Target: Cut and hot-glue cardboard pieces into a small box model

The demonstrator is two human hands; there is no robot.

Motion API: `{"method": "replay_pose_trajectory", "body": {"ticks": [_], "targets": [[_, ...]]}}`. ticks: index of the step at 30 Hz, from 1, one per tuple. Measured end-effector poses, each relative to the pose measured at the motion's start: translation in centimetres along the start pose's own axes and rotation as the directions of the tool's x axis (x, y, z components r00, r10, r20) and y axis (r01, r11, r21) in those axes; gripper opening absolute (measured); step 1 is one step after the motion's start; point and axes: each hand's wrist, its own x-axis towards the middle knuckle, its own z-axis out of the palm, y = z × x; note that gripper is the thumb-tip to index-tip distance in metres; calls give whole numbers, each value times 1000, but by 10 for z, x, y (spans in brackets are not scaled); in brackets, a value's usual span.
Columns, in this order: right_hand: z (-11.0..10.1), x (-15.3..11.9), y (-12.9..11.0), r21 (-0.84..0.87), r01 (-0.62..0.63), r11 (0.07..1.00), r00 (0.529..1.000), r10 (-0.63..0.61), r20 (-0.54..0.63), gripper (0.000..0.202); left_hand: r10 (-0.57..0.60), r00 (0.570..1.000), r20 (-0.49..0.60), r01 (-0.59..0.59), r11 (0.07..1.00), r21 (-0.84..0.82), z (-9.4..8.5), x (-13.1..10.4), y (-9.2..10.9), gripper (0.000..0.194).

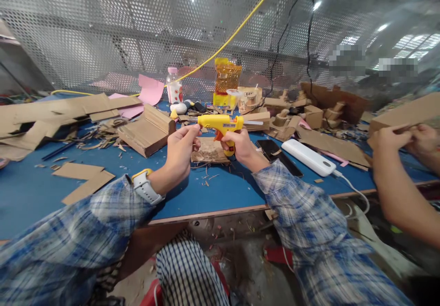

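My right hand [240, 147] is wrapped round the handle of a yellow hot glue gun [220, 122], held up over the blue table. A pale glue stick [254, 123] pokes out of its back end, and the nozzle points left. My left hand [182, 152] is closed in a pinch just below the nozzle end; whatever sits between its fingertips, if anything, is hidden. Behind and below the gun lies a flat cardboard piece [210, 150]. A folded cardboard part [146, 131] rests left of it, close to my left hand.
Cardboard strips [62, 111] and scraps cover the left. A white power bank [307, 157] with a cable and a black phone [280, 158] lie right. A bottle [174, 88] and a yellow bag [227, 83] stand behind. A co-worker's hands [392, 138] hold cardboard at far right.
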Motion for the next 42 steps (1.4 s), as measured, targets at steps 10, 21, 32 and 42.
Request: {"method": "replay_pose_trajectory", "body": {"ticks": [10,21,32,42], "targets": [[-2,4,6,42,21,999,999,-22,23,11,-24,1000,-17,24,1000,-4,2,1,3,13],[-7,7,-7,233,-19,972,1000,15,20,17,-76,996,-51,78,997,26,1,3,5,20],[-32,21,-15,-286,-118,951,985,76,-152,3,194,880,434,-474,423,772,-31,45,6,37],[-43,33,-11,1,-199,980,960,196,-202,24,-29,876,482,-482,1,876,-32,51,-18,70]]}}
